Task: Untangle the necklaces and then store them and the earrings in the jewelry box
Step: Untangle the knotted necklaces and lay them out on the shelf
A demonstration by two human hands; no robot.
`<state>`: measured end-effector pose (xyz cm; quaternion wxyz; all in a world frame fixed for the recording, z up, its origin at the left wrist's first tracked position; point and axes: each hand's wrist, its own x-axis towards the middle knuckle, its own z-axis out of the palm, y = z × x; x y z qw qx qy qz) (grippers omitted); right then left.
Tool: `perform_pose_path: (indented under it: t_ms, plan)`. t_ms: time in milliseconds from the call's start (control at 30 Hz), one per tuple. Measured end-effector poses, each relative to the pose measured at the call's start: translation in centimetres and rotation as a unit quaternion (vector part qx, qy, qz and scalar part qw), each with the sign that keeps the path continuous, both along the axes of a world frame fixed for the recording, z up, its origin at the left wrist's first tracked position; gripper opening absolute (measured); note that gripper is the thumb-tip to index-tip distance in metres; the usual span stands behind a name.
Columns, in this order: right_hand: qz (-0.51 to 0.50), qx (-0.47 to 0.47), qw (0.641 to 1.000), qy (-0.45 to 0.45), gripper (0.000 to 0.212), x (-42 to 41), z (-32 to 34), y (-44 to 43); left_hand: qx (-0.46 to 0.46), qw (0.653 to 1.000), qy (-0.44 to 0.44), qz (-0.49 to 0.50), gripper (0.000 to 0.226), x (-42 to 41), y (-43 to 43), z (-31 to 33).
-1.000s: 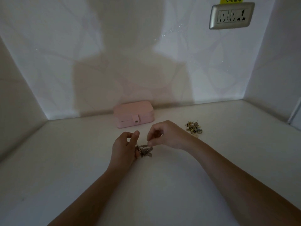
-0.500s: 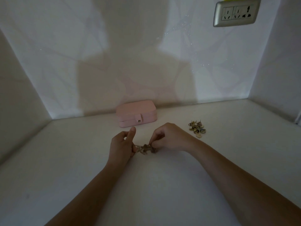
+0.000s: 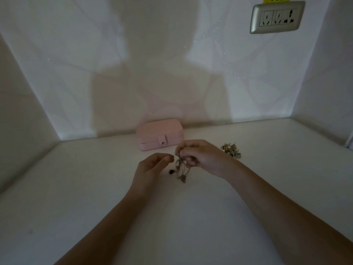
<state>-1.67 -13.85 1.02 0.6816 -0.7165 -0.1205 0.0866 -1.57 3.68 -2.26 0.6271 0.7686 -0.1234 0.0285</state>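
Observation:
A tangle of thin necklaces (image 3: 181,169) hangs from my right hand (image 3: 200,156), which pinches the chains between thumb and fingers a little above the white surface. A dark bead or pendant (image 3: 171,171) dangles at the tangle's left. My left hand (image 3: 150,167) sits just left of the tangle, its fingers loosely curled and holding nothing that I can see. The pink jewelry box (image 3: 160,134) stands closed with its snap tab fastened, behind the hands against the back wall. A small heap of earrings (image 3: 230,149) lies to the right of my right hand.
White walls close in the white tabletop (image 3: 95,188) at the back, left and right. A silver power socket (image 3: 277,17) sits high on the back wall at the right. My shadow falls on the wall.
My right hand has lifted the necklace tangle off the surface, so it now hangs. My left hand has let go of the chains and drawn slightly away to the left.

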Motion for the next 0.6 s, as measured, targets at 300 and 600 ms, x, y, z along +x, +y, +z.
perform_pose_path:
  t_ms: [300, 600]
  plan:
    - [-0.070, -0.171, 0.976, -0.112, 0.009, -0.8, 0.2, 0.5, -0.152, 0.982, 0.080, -0.080, 0.022, -1.1, -1.0, -0.1]
    - [-0.202, -0.336, 0.896, -0.210, 0.005, 0.6, -1.3, -0.2, -0.149, 0.984, 0.093, -0.009, 0.021, -0.7, -1.2, -0.2]
